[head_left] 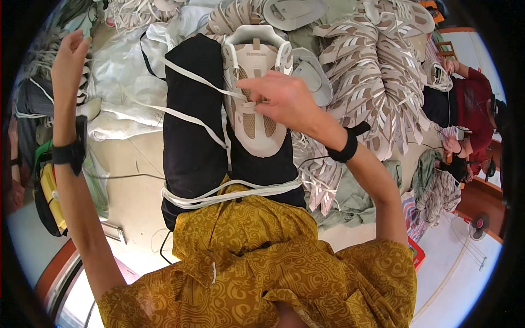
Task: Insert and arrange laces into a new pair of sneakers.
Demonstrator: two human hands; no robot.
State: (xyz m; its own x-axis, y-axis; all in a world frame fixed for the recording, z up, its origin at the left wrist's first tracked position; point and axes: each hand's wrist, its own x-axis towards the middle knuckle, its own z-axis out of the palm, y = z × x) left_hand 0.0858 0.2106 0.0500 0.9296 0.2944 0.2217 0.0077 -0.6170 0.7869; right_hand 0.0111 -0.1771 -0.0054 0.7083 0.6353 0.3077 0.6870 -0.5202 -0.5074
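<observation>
A beige and white shoe upper (264,141) with mesh panels lies over my black-clad lap, toe toward me. My right hand (281,98) is over its lacing area, thumb and fingers closed at a flat white shoelace (199,80). That lace runs from the upper across my left thigh. Another length of white lace (191,121) trails lower over the same thigh. My left hand (70,52) is raised far out to the left, fingers curled together; what they hold, if anything, is too small to make out.
Stacked shoe uppers (377,76) lie to the right, with more at the top. A bundle of white laces (235,192) crosses my lap. White plastic sheeting (123,82) spreads at left, beside a yellow and black bag (50,191). Another person in dark red (474,104) sits at right.
</observation>
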